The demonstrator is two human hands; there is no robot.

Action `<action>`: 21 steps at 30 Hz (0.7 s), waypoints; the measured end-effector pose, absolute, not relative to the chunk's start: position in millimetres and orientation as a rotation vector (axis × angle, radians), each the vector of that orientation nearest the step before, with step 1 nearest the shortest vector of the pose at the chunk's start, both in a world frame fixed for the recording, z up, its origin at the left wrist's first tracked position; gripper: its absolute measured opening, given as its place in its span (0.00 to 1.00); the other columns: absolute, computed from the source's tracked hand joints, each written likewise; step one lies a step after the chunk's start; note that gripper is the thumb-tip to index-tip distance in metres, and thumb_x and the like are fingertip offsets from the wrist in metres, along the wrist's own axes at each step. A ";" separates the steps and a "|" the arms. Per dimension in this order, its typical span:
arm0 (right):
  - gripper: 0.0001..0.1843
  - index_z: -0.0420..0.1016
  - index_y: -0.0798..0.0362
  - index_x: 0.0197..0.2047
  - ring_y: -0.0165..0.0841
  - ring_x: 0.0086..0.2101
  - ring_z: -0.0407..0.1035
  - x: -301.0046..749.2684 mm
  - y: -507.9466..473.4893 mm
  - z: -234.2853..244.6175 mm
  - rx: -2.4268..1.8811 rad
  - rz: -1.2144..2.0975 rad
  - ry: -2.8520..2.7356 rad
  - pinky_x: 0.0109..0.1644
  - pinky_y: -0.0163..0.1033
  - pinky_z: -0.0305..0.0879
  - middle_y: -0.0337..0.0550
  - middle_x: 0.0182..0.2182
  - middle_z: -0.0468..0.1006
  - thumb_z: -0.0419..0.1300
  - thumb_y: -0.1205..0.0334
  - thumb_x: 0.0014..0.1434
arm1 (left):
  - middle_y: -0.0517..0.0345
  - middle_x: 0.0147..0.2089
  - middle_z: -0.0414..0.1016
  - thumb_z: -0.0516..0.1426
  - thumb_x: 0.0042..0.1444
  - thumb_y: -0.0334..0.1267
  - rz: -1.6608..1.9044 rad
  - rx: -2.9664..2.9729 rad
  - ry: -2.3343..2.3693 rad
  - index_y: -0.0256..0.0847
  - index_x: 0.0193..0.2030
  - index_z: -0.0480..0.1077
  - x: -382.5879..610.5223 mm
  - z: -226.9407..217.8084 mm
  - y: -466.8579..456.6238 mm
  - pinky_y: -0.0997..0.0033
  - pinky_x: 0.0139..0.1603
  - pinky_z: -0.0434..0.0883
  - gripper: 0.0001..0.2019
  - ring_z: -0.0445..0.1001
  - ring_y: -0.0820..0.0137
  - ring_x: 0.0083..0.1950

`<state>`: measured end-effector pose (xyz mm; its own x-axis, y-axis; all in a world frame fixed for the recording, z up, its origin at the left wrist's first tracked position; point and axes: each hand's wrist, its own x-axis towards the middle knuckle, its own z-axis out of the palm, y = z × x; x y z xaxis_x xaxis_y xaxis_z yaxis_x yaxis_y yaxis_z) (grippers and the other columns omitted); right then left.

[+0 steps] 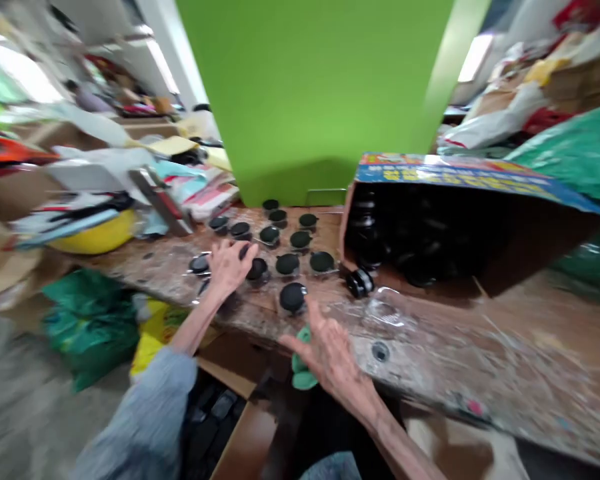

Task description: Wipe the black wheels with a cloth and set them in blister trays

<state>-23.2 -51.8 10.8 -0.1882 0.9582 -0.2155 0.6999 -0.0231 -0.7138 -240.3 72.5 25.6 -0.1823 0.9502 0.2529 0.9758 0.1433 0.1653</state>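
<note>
Head view shows the left hand (229, 268) open, its fingertips touching one of the small glass jars with round black lids (287, 264), which stand on a scarred wooden workbench (460, 353). The right hand (331, 353) has spread fingers just beside the nearest jar, with a crumpled green cloth (304, 360) under it; I cannot tell if it grips.

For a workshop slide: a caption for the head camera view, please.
Left hand among black-capped jars on a worn wooden bench, right hand on a green cloth, open cardboard carton beside.
</note>
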 end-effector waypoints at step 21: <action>0.24 0.79 0.43 0.45 0.48 0.50 0.74 167.7 -201.8 -50.9 -0.920 1.692 0.379 0.51 0.50 0.73 0.46 0.46 0.81 0.69 0.43 0.46 | 0.35 0.54 0.68 0.58 0.54 0.38 -0.155 -2.600 -1.639 0.31 0.61 0.65 -17.6 -15.6 35.3 0.45 0.54 0.62 0.27 0.64 0.44 0.55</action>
<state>167.7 -201.8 -50.9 -0.0788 0.6713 -0.7370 -0.9217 -0.3307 -0.2027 -17.6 35.3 -15.6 0.4280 0.8958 0.1195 0.9023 -0.4310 -0.0006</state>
